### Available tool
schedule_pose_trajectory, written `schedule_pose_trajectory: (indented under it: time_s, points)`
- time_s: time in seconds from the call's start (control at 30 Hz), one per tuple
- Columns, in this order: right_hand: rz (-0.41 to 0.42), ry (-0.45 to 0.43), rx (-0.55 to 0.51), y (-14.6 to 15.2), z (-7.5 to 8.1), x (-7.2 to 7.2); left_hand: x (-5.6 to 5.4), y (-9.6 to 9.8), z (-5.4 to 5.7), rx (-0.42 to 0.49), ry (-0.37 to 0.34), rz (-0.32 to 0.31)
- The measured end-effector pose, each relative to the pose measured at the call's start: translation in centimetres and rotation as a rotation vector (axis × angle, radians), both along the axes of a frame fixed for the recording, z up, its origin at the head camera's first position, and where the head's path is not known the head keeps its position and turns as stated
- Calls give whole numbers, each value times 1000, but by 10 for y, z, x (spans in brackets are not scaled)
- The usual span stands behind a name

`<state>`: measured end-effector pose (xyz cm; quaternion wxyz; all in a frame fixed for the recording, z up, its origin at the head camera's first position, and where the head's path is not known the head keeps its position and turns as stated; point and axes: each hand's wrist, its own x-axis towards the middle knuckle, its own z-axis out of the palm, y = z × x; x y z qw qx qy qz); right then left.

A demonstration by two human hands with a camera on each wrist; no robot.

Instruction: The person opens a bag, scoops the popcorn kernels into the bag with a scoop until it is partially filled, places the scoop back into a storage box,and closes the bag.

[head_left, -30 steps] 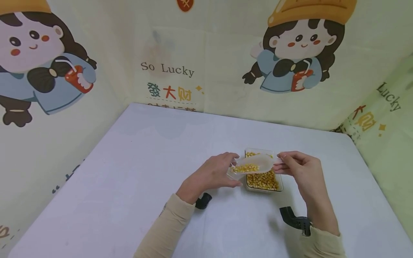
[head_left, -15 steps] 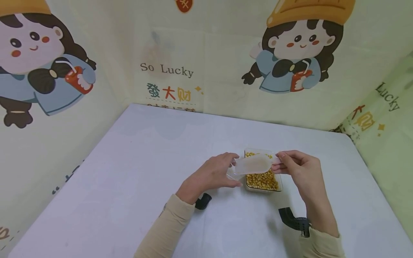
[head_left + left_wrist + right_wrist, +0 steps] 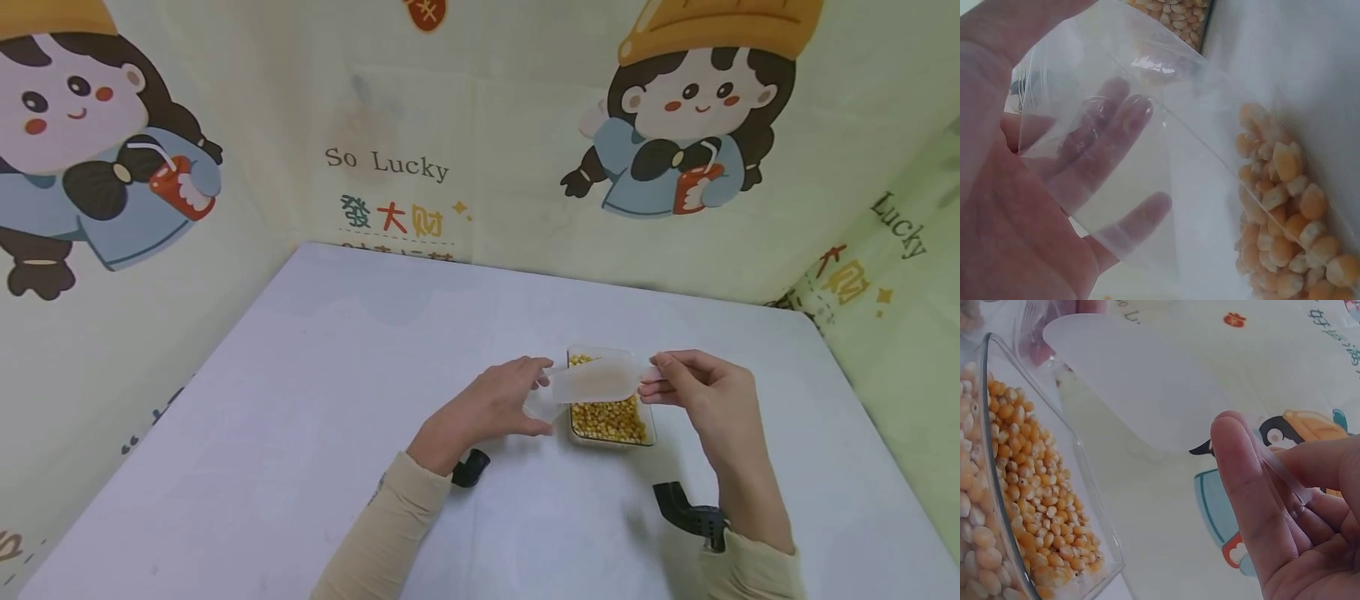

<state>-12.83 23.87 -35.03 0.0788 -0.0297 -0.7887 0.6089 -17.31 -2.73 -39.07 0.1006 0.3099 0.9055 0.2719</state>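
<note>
My left hand (image 3: 495, 402) grips a clear plastic bag (image 3: 542, 407) near its mouth, thumb and fingers curved around it. Through the film in the left wrist view, several fingers show, and corn kernels (image 3: 1282, 244) lie gathered in the lower part. Between thumb and fingers of my right hand (image 3: 708, 387), the handle of a translucent white scoop (image 3: 596, 382) is pinched. The scoop's tip points left and overlaps the bag's mouth in the head view; no kernels show in it. Below the scoop stands a clear rectangular container (image 3: 615, 444) of corn kernels (image 3: 1047, 506).
All this stands over a white-covered table (image 3: 300, 433). A printed cloth backdrop (image 3: 525, 150) rises behind its far edge and along the sides. Black wrist mounts (image 3: 690, 514) stick out below both hands.
The scoop held kernels a second ago and shows none now. My right hand and the scoop have shifted slightly right; the left hand has barely moved with the bag.
</note>
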Motion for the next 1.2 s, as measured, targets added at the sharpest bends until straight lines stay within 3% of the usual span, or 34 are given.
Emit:
schedule_pose_trajectory:
  time_s: [0.63, 1.03, 1.2]
  points:
    - [-44, 57, -183, 26, -1, 5, 1, 2, 1, -8, -70, 74]
    - [-151, -33, -80, 39, 0, 4, 1, 1, 1, -33, -57, 62]
    - [-188, -75, 56, 40, 1, 4, 1, 2, 1, -35, -59, 61]
